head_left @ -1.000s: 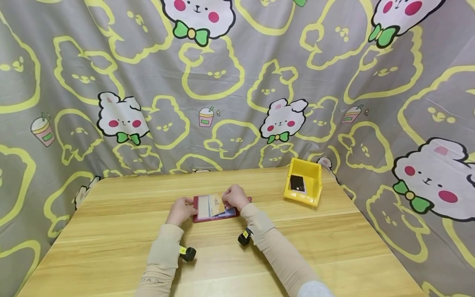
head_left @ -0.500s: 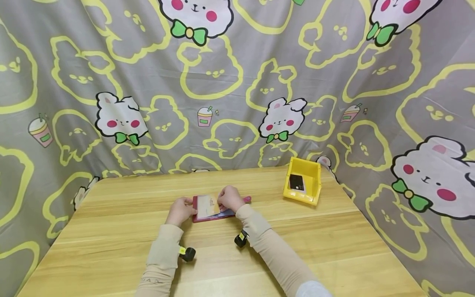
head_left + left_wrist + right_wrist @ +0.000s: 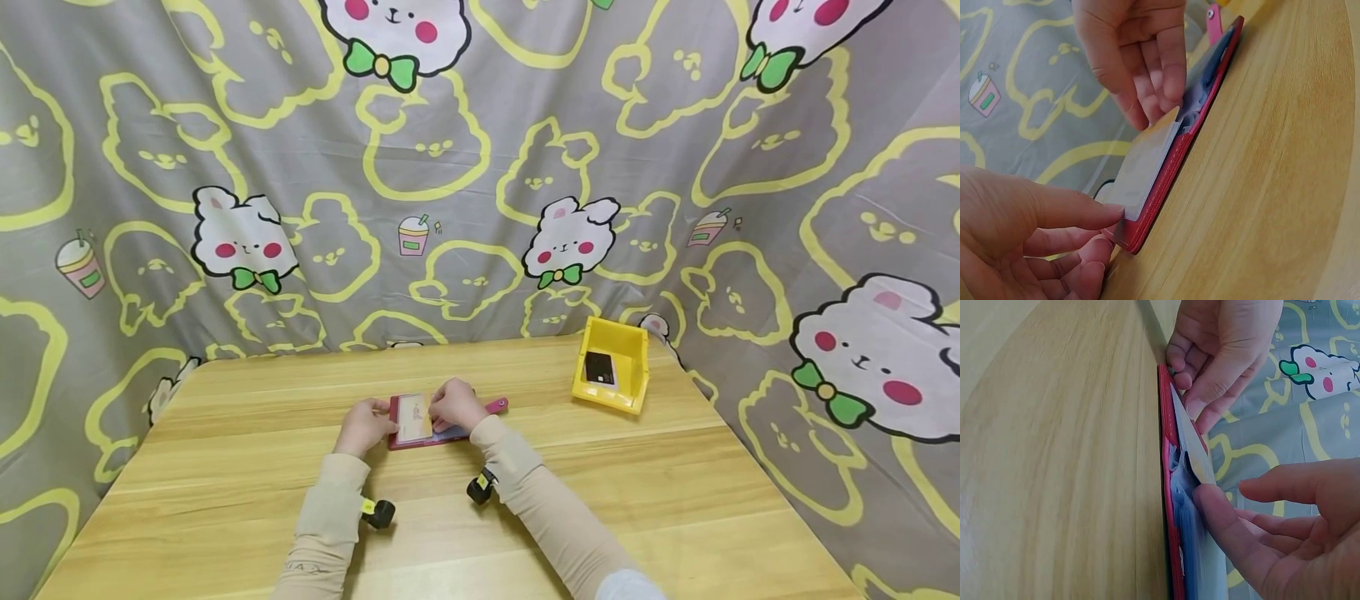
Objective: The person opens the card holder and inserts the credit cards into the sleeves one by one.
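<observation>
A red card holder point(image 3: 394, 439) lies opened on the table, its clear plastic sleeves showing. My left hand point(image 3: 365, 427) pinches its left edge, thumb point(image 3: 1094, 212) on top and other fingers at the edge and underside. A cream and orange card point(image 3: 414, 417) sits mostly inside the left-hand clear sleeve point(image 3: 1141, 181). At the card's right end is my right hand point(image 3: 455, 404). In the right wrist view its thumb point(image 3: 1215, 506) touches the card's end, while the index finger point(image 3: 1279, 482) stands apart from the thumb. Bluish sleeves point(image 3: 1191, 544) lie beneath that hand.
A pink snap strap point(image 3: 497, 406) sticks out from the holder's right side. At the table's back right stands a yellow bin point(image 3: 632, 375) with a black card point(image 3: 599, 367) inside. A patterned curtain point(image 3: 465, 208) hangs behind the wooden table point(image 3: 675, 500).
The right hand has moved left, and the card has slid left into the sleeve with it. Its fingers have loosened from their pinch on the card. The left hand stays at the holder's edge.
</observation>
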### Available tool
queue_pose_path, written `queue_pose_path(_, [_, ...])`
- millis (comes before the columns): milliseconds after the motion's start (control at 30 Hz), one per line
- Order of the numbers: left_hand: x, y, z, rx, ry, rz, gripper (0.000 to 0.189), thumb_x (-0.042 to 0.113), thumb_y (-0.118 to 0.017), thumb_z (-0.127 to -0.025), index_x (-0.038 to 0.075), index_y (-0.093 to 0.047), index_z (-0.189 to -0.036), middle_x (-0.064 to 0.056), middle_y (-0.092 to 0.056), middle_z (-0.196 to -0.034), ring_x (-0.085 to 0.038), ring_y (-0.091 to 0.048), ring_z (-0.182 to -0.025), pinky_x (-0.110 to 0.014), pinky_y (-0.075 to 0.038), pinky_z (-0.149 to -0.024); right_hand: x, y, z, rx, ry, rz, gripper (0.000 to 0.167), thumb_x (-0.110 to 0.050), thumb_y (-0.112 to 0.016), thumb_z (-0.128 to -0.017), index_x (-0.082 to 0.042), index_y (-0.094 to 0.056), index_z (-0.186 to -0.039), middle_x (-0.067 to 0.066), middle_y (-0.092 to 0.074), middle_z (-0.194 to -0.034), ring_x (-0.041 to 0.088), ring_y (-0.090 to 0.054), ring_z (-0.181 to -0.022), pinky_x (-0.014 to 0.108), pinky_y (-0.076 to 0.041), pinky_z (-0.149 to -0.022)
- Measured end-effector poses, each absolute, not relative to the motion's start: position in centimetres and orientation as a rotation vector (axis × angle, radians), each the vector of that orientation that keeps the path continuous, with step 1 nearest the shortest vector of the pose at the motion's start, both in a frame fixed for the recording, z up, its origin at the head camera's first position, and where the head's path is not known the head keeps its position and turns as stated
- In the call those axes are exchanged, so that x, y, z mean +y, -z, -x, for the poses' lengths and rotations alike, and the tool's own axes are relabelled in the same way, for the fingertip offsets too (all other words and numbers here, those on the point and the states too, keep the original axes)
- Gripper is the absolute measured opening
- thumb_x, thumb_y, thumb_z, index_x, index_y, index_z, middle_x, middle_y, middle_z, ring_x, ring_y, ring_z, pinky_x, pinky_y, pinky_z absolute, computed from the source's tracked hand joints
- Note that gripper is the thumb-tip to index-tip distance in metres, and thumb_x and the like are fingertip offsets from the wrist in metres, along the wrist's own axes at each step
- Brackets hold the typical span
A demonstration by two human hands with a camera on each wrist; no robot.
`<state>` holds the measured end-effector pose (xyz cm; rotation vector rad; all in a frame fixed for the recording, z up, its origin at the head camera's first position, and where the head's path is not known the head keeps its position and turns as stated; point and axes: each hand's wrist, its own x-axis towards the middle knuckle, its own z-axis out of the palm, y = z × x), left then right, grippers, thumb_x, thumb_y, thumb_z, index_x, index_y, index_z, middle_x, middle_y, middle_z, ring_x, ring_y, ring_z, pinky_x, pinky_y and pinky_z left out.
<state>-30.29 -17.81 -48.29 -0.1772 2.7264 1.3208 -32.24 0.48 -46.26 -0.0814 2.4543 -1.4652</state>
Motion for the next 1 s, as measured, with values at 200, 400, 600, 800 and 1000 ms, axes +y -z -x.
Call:
queue_pose_path(200, [-17.8, 48.4, 30.4, 2.726, -1.317, 0.191, 0.040, 0.005, -0.071, -0.082, -0.007, -0.059, -0.118, -0.023, -0.066, -0.104, -0.023, -0.062, -0.084, -0.027, -0.048, -0.066, 0.2, 46.5, 32.2, 2.468, 1.462, 0.107, 0.006, 0.004, -0.063, -0.085, 0.007, -0.067, -0.089, 0.015, -0.069, -0.073, 0.020, -0.069, -0.057, 0.027, -0.056, -0.053])
queue_pose_path(400, [-17.7, 48.3, 30.3, 2.693, -1.353, 0.204, 0.040, 0.004, -0.070, -0.083, -0.008, -0.058, -0.119, -0.024, -0.067, -0.102, -0.019, -0.064, -0.077, -0.024, -0.048, -0.063, 0.0, 46.4, 32.1, 2.511, 1.423, 0.141, 0.007, 0.002, -0.063, -0.085, 0.006, -0.068, -0.088, 0.014, -0.069, -0.072, 0.020, -0.069, -0.056, 0.027, -0.056, -0.053])
queue_pose_path(600, [-17.7, 48.2, 30.2, 2.693, -1.359, 0.192, 0.039, 0.003, -0.070, -0.082, -0.009, -0.058, -0.117, -0.023, -0.067, -0.100, -0.019, -0.062, -0.078, -0.025, -0.048, -0.063, 0.0, 46.2, 32.2, 2.545, 1.378, 0.158, 0.008, 0.001, -0.063, -0.085, 0.006, -0.069, -0.088, 0.015, -0.070, -0.075, 0.025, -0.072, -0.063, 0.027, -0.057, -0.055])
queue_pose_path(800, [-17.7, 48.4, 30.3, 2.668, -1.398, 0.193, 0.039, 0.003, -0.070, -0.082, -0.008, -0.057, -0.117, -0.023, -0.067, -0.099, -0.017, -0.062, -0.075, -0.023, -0.048, -0.061, 0.6, 46.1, 32.1, 2.468, 1.464, 0.157, 0.011, 0.001, -0.061, -0.088, 0.009, -0.068, -0.093, 0.020, -0.071, -0.080, 0.028, -0.073, -0.067, 0.029, -0.058, -0.057])
queue_pose_path(1000, [-17.9, 48.6, 30.5, 2.666, -1.386, 0.182, 0.038, 0.003, -0.070, -0.083, -0.008, -0.057, -0.117, -0.021, -0.066, -0.096, -0.017, -0.062, -0.072, -0.023, -0.047, -0.060, 2.0, 45.6, 32.3, 2.415, 1.556, 0.144, 0.014, 0.002, -0.059, -0.088, 0.010, -0.067, -0.096, 0.023, -0.070, -0.084, 0.027, -0.071, -0.067, 0.033, -0.059, -0.061])
